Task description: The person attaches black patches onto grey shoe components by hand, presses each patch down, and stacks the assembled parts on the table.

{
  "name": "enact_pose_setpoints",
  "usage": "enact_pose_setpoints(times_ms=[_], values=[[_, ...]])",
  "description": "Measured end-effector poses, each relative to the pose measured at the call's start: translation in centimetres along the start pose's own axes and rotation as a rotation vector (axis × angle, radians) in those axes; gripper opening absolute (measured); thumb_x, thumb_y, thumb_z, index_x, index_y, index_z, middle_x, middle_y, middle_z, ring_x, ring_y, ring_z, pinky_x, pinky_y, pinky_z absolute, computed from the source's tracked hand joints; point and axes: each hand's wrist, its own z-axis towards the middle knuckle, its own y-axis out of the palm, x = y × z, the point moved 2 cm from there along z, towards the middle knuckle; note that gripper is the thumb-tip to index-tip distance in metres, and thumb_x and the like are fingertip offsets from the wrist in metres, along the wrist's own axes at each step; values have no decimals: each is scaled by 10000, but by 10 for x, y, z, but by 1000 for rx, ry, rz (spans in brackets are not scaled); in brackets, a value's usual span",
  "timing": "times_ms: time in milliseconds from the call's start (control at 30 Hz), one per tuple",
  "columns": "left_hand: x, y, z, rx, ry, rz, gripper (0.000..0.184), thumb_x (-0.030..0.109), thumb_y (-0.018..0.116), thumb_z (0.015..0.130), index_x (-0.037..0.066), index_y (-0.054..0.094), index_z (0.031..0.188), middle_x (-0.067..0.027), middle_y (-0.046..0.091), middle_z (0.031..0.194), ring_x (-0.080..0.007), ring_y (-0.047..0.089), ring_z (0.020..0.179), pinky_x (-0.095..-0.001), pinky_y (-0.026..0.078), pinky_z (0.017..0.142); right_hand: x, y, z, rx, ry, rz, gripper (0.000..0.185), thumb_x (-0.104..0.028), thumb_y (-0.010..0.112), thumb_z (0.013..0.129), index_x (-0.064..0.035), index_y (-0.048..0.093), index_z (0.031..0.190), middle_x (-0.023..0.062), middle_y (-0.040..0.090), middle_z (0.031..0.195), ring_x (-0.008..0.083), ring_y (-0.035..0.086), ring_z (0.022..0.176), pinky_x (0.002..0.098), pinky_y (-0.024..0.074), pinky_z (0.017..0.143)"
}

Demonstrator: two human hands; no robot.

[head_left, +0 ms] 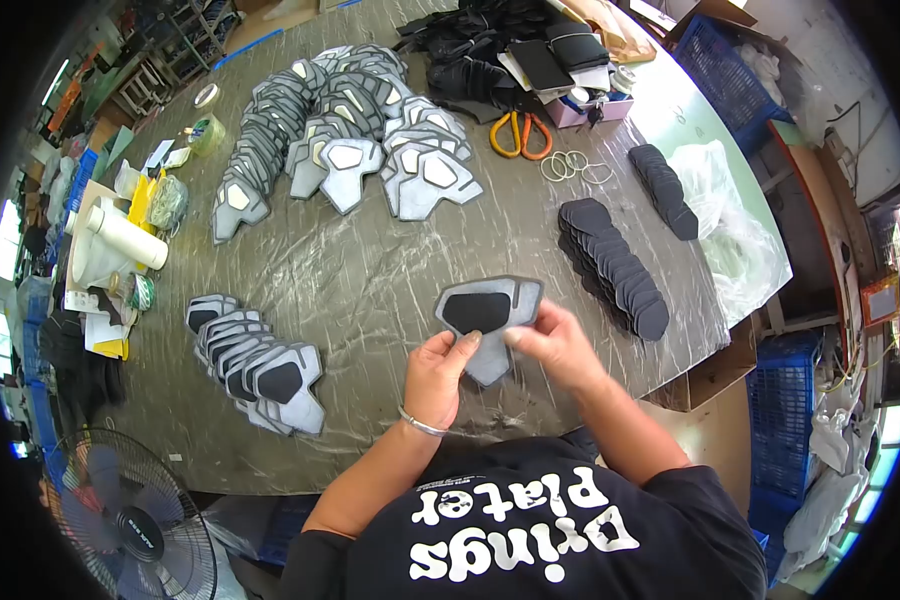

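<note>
Both hands hold one grey shaped piece (489, 345) with a black patch (475, 311) on its upper left part, above the near side of the table. My left hand (438, 372) grips its lower left edge, thumb on top beside the patch. My right hand (555, 345) pinches its right edge, thumb on top and fingers partly hidden behind. To the left lies a fanned row of grey pieces with black patches (280, 382). Overlapping black patches (615, 268) lie in a row on the right, with a shorter row (662, 192) beyond.
Stacks of grey pieces with pale centres (345, 155) cover the far table (390, 265). Orange-handled scissors (521, 137), rubber bands (577, 168) and a pink box (590, 111) lie at the far right. A white bottle (127, 236) is at the left; a fan (135, 525) stands at lower left.
</note>
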Motion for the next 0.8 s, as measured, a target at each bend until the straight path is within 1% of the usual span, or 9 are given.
enact_pose_setpoints(times_ms=[33, 133, 167, 267, 333, 433, 533, 633, 800], values=[[1, 7, -3, 4, 33, -12, 80, 55, 679, 880, -8, 666, 929, -17, 673, 885, -62, 596, 781, -198, 465, 727, 7, 6, -3, 12, 58, -31, 347, -105, 712, 861, 20, 617, 1171, 58, 668, 1072, 98, 610, 939, 272, 504, 825], [-1, 13, -4, 23, 137, 36, 75, 46, 681, 878, -6, 664, 930, -21, 671, 892, -66, 597, 786, -201, 468, 736, 9, 24, -4, 116, -45, 83, 157, -67, 687, 875, 3, 692, 1015, 28, 696, 956, 80, 615, 864, 259, 509, 783], [-1, 13, -3, 29, 174, 67, 76, 44, 682, 877, -6, 664, 932, -24, 671, 895, -67, 598, 788, -202, 469, 740, 7, 26, -6, 115, -53, 77, 154, -65, 685, 876, -1, 694, 1016, 27, 697, 956, 78, 613, 865, 257, 507, 783], [19, 23, -8, 37, 177, -33, 94, 41, 690, 872, -15, 667, 944, -43, 682, 917, -82, 610, 823, -218, 479, 770, 5, 29, -7, 100, -87, 56, 149, -62, 681, 880, -9, 697, 1019, 25, 697, 954, 74, 607, 862, 255, 504, 781], [21, 17, -9, -7, 177, -29, 99, 34, 687, 872, -21, 670, 952, -54, 687, 937, -93, 615, 845, -229, 483, 789, 5, 29, -10, 76, -116, 39, 149, -64, 678, 884, -9, 695, 1023, 24, 696, 952, 73, 604, 853, 259, 504, 777], [26, 15, -12, -27, 214, 3, 97, 14, 684, 869, -25, 674, 957, -66, 692, 952, -104, 619, 865, -241, 488, 811, -4, 36, -11, 52, -93, 58, 146, -71, 683, 884, -11, 695, 1017, 19, 694, 939, 75, 603, 837, 265, 502, 766], [26, 15, -14, -58, 274, 29, 112, -2, 684, 864, -27, 671, 972, -67, 690, 962, -108, 619, 871, -249, 493, 818, -18, 42, -12, 48, -193, 137, 139, -89, 673, 896, -11, 698, 1009, 18, 694, 930, 78, 606, 831, 259, 496, 752], [23, 20, -14, -74, 283, 39, 145, -6, 689, 859, -24, 660, 1000, -59, 683, 970, -115, 620, 886, -254, 491, 837, -18, 42, -9, 137, -139, 264, 138, -110, 658, 911, -8, 699, 994, 22, 696, 923, 83, 611, 826, 254, 494, 747], [38, 46, -20, 17, 297, -84, 133, 8, 678, 871, 2, 642, 1000, -45, 670, 963, -114, 616, 918, -249, 468, 875, -18, 48, -6, 194, -281, 123, 122, -93, 624, 928, -1, 702, 942, 6, 680, 879, 76, 594, 801, 241, 478, 723]])
